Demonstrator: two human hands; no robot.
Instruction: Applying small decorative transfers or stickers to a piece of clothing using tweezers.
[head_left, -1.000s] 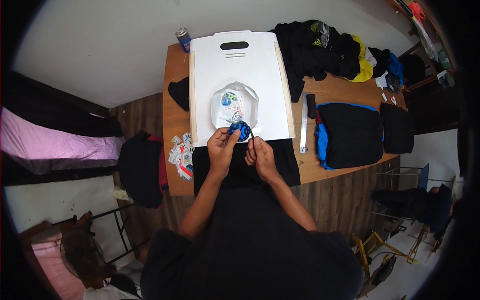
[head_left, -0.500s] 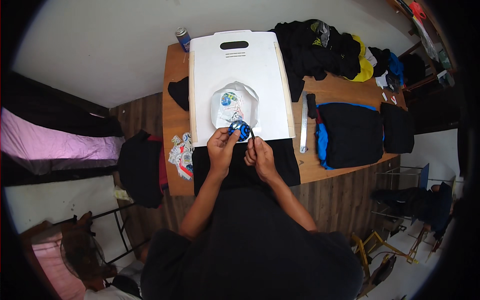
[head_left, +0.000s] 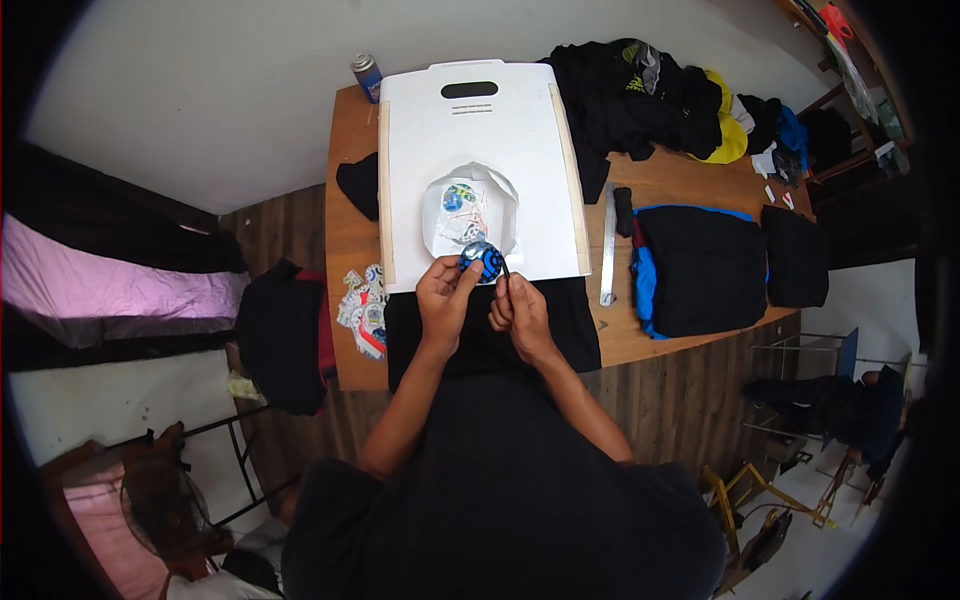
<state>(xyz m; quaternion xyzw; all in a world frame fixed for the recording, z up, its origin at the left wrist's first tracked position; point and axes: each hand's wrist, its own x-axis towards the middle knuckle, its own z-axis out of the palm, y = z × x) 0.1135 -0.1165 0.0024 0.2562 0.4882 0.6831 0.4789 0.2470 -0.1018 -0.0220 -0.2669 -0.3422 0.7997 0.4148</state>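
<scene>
My left hand (head_left: 441, 302) pinches a round, shiny blue and black piece (head_left: 481, 260), perhaps a sticker or patch, by its left edge. At its right edge is a thin dark tool (head_left: 505, 266) gripped in my closed right hand (head_left: 522, 316); its exact kind is too small to make out. Both hands are over the near edge of a white board (head_left: 420, 130). Just beyond them, a white paper-like container (head_left: 432, 222) on the board holds a blue round piece and small scraps. A pile of cut printed pieces (head_left: 362, 315) lies on the table left of the board.
Under the board's near edge is black cloth (head_left: 560, 325). On the wooden table (head_left: 350, 240) are a spray can (head_left: 367, 78), a metal ruler (head_left: 607, 250), folded black garments (head_left: 700, 270) and a heap of dark clothes (head_left: 630, 100). Another garment (head_left: 285, 335) hangs at the left.
The round blue piece has turned slightly between my fingers, and its shine has shifted. Both hands stay in nearly the same place.
</scene>
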